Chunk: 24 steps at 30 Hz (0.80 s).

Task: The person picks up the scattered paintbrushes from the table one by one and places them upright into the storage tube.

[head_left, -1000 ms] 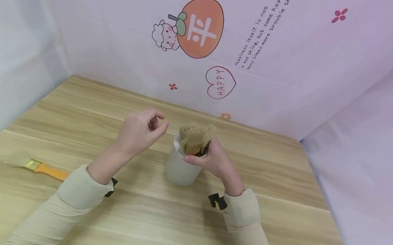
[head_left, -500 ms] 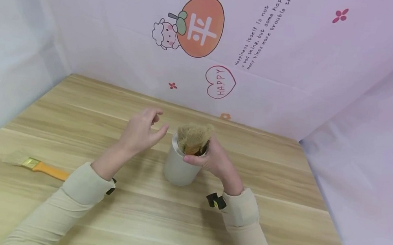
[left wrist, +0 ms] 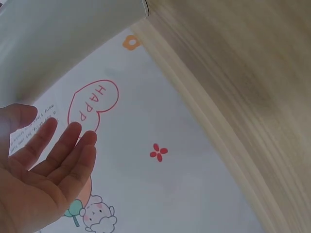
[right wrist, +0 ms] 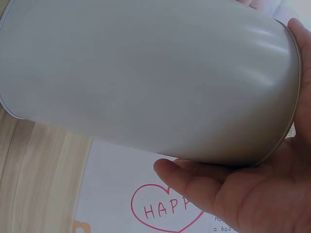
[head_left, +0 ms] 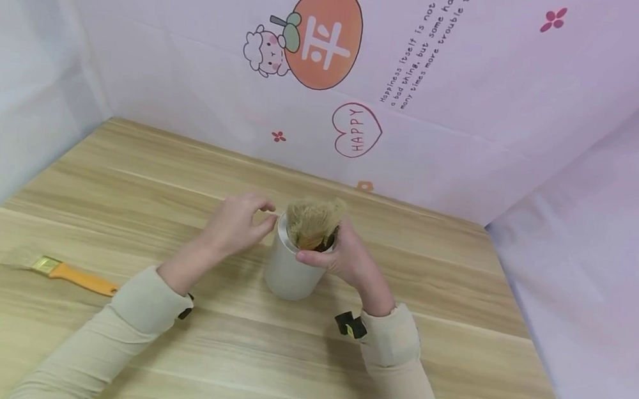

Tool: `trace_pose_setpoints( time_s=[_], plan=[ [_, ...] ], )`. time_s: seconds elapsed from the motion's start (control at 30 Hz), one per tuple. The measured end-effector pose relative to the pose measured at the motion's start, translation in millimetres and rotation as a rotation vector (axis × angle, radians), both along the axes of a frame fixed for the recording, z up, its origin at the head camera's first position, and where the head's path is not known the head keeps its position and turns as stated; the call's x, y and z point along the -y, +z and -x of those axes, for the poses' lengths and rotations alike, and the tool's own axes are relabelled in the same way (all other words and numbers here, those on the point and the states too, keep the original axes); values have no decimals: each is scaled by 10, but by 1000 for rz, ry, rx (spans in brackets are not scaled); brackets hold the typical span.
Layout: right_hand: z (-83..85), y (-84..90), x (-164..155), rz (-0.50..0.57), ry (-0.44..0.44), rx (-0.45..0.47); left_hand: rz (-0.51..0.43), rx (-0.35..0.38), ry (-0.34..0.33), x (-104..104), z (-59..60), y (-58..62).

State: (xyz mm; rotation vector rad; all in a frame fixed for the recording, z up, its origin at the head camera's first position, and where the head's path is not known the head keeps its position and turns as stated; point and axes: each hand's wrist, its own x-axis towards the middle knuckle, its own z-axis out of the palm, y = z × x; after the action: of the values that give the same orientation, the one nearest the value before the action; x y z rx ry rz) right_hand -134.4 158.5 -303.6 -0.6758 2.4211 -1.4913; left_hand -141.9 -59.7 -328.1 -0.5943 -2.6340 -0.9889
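My left hand (head_left: 236,227) has dropped from above the table and closed in on the grey cup (head_left: 290,267); its relaxed fingers now reach the rim, holding nothing. From the head view, my right hand (head_left: 343,256) grips the cup's other side, thumb across the rim, and brush bristles (head_left: 313,219) stick out the top. An orange-handled brush (head_left: 61,269) lies far left of the cup. The left wrist view shows straight fingers (left wrist: 63,150) and only a corner of the cup (left wrist: 58,43). The right wrist view shows the thumb (right wrist: 194,182) curled round the cup wall (right wrist: 146,77); the bristles are hidden there.
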Motion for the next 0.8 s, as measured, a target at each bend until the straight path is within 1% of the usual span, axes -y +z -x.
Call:
trace_pose_setpoints(
  time_s=[0.1,0.17,0.27,0.33,0.4,0.5,0.67,0.8],
  plan=[
    [-1,2,13,7,6,-10,19,-15,5,7,7,-16],
    [-13,8,10,-10,4,-24,38,-31,-3,3,-2,-19],
    [-30,17,0,-30,-7,-29,57,-29,-12,-14,-35,-14],
    [-34,18,-4,-43,-11,-27,58,-19,-8,-25,-54,-27],
    [-29,13,-3,-42,-7,-21,49,1,12,-28,-68,-56],
    [-28,0,-4,-55,6,-37,45,21,36,-14,-71,-114],
    [-44,-16,-12,-67,-3,-37,28,57,46,18,-55,-185],
    [-24,-17,1,-59,-7,-28,16,55,65,49,-27,-213]
  ],
)
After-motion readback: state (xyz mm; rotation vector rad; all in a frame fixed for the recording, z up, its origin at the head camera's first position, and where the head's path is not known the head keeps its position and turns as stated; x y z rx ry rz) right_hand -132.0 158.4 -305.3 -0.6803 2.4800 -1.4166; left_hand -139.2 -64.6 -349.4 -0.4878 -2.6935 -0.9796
